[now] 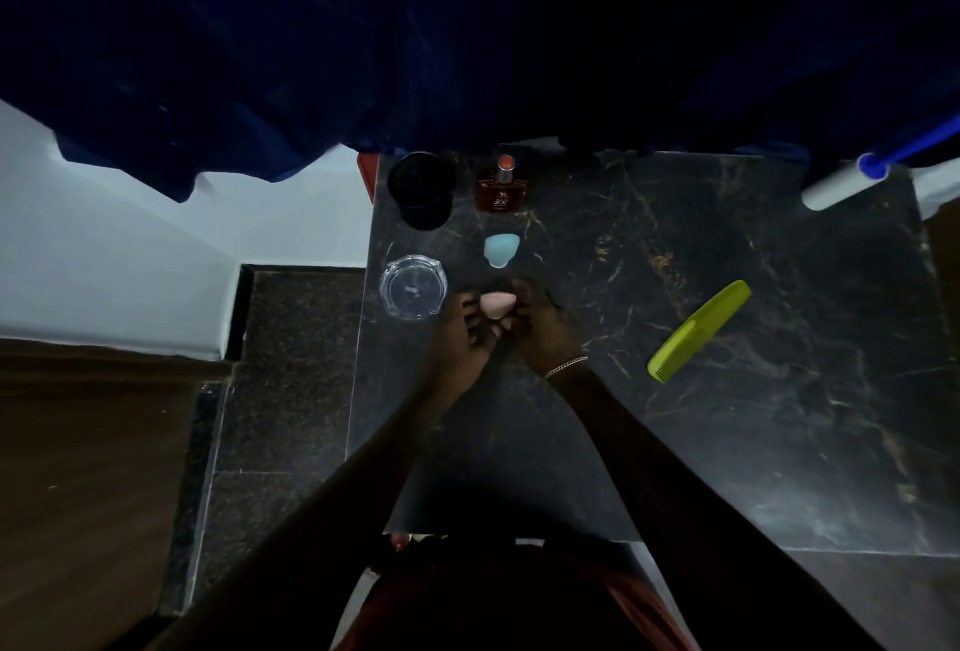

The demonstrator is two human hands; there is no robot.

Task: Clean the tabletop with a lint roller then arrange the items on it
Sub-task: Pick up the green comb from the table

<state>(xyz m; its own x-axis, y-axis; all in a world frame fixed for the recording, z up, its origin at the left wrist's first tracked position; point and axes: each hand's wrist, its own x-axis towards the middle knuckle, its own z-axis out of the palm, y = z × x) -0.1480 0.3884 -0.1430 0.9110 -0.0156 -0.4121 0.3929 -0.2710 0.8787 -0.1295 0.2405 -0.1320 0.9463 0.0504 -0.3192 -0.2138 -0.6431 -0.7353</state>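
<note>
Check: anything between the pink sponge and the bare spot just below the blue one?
Nothing visible. Both hands hold the pink sponge right below the blue sponge; only bare tabletop lies between.

Tabletop (753,442) centre, near edge free; ashtray (413,287), comb (698,331) flank.

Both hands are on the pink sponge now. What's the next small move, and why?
Probably set the pink sponge down just below the blue sponge and let go. The left hand and right hand pinch it there, in line with the perfume bottle. The green comb lies apart at an angle, likely next.
</note>
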